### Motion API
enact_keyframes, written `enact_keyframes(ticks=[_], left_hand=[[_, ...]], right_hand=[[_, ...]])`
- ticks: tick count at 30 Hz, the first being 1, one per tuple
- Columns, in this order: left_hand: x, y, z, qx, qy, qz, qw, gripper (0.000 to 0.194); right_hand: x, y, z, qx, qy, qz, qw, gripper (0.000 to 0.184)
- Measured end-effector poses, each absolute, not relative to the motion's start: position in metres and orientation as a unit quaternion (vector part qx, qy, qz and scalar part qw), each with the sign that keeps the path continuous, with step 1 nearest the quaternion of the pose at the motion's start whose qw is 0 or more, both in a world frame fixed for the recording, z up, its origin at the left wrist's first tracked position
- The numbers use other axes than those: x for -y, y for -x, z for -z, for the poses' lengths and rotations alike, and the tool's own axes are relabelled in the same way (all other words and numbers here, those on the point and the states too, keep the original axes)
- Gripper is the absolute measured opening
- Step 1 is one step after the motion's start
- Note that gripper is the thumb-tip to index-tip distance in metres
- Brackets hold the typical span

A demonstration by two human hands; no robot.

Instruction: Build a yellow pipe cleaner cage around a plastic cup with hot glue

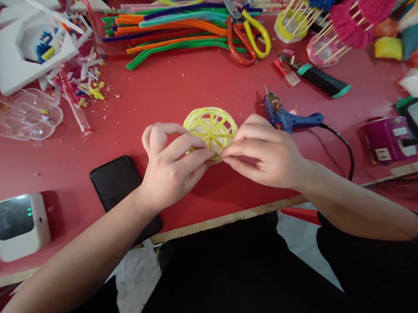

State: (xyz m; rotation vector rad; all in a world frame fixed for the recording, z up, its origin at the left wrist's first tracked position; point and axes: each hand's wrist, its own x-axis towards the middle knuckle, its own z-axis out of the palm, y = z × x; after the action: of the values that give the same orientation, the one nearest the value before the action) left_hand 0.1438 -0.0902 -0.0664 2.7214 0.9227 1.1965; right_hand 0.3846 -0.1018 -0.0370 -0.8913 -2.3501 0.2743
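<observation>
A round yellow piece with spokes like a wheel [213,134] is between my hands, over the red table near its front edge. My left hand [176,162] is closed on its left and front rim, fingers bent and thumb side toward the middle. My right hand [264,152] pinches the front right of the rim, thumb and forefinger pressed together close to my left fingertips. What lies right between the fingertips is too small to make out. A paler ring shows beneath the spokes.
A blue hot glue gun [286,114] lies to the right, its cord trailing forward. A black phone [116,181] is by my left forearm. Behind are scissors [243,32], a cutter knife [325,80] and pipe cleaners [175,26]. A white box device [21,227] stands left.
</observation>
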Motion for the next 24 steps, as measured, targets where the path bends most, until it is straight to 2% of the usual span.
enact_keyframes(ticks=[3,7,9,11,15,18,21,24], left_hand=[[0.090,-0.143,0.068,-0.304,-0.872,-0.382,0.022,0.020],[0.090,-0.140,0.062,-0.307,-0.865,-0.394,0.054,0.034],[0.093,-0.138,0.052,-0.329,-0.851,-0.400,0.084,0.020],[0.098,-0.137,0.039,-0.394,-0.820,-0.377,0.174,0.006],[0.113,-0.137,0.019,-0.495,-0.647,-0.245,0.526,0.021],[0.123,-0.141,0.020,-0.514,-0.401,-0.232,0.722,0.015],[0.126,-0.149,0.026,-0.505,-0.204,-0.302,0.782,0.022],[0.124,-0.155,0.033,-0.474,-0.143,-0.343,0.798,0.021]], right_hand=[[0.103,-0.383,0.035,0.884,0.345,-0.114,0.293,0.008],[0.104,-0.382,0.032,0.878,0.365,-0.123,0.285,0.010],[0.104,-0.380,0.031,0.874,0.374,-0.120,0.286,0.010],[0.104,-0.378,0.030,0.873,0.380,-0.120,0.283,0.011],[0.102,-0.373,0.029,0.878,0.369,-0.124,0.278,0.012],[0.101,-0.368,0.030,0.879,0.360,-0.126,0.286,0.012],[0.102,-0.362,0.033,0.874,0.362,-0.125,0.301,0.013],[0.104,-0.356,0.039,0.861,0.368,-0.118,0.331,0.012]])
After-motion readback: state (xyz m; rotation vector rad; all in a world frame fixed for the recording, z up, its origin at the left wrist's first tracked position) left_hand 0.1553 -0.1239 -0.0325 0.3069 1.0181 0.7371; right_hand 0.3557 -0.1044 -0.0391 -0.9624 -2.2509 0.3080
